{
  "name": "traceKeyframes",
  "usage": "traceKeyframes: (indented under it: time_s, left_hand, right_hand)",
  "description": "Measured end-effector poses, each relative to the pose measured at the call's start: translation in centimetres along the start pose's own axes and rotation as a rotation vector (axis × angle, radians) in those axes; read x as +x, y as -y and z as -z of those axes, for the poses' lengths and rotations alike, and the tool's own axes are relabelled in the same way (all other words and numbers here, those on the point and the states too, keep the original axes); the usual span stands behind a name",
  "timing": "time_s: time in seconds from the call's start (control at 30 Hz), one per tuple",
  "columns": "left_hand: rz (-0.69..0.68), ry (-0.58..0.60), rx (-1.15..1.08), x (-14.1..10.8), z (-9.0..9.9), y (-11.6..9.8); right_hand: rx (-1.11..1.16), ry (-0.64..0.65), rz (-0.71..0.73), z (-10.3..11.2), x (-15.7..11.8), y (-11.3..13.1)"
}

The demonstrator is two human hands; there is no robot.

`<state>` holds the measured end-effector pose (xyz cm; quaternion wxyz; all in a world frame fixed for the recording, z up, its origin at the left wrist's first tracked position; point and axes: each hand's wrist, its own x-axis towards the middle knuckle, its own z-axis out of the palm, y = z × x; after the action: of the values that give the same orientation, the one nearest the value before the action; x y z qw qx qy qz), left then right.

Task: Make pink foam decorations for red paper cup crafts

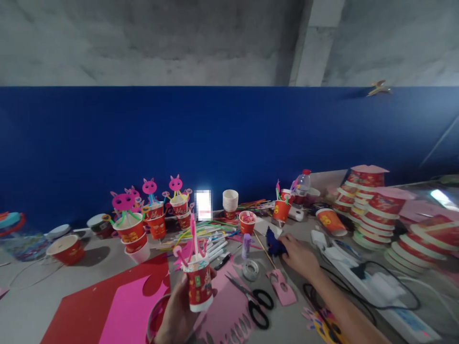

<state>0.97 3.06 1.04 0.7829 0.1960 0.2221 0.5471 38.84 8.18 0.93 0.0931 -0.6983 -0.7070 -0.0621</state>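
My left hand is wrapped around a red paper cup with a white rim and base, held upright above the table. Pink strips and rings stick up out of this cup. Reaching forward on the right, my right hand has its fingers closed on a dark blue object whose kind I cannot make out. Between the hands lie black-handled scissors, a roll of clear tape, a purple glue stick and a pink cut-out piece.
Decorated cups with pink animal heads stand at the back left. Pipe cleaners and markers are spread across the middle. Red and pink sheets cover the front left. A power strip with cables and stacked cups occupy the right.
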Motion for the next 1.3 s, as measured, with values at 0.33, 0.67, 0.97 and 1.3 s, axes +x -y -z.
traceKeyframes:
  time_s: [0.33,0.67,0.97,1.3]
  left_hand:
    - [-0.048,0.083,0.036,-0.2,0.6,1.2]
    - [-0.096,0.224,0.097,-0.6,-1.4,0.9]
    - [-0.184,0.308,-0.028,-0.2,-1.5,0.3]
    - [-0.208,0.335,-0.064,-0.2,-1.7,0.5]
  right_hand:
    - [0.672,-0.372,-0.271,-0.6,0.7,-3.6]
    - [1.390,-0.084,-0.029,8.5,-2.0,8.1]
    - [1.324,-0.110,0.002,5.8,-4.4,15.7]
    - [1.099,-0.262,0.165,3.4,-4.3,14.6]
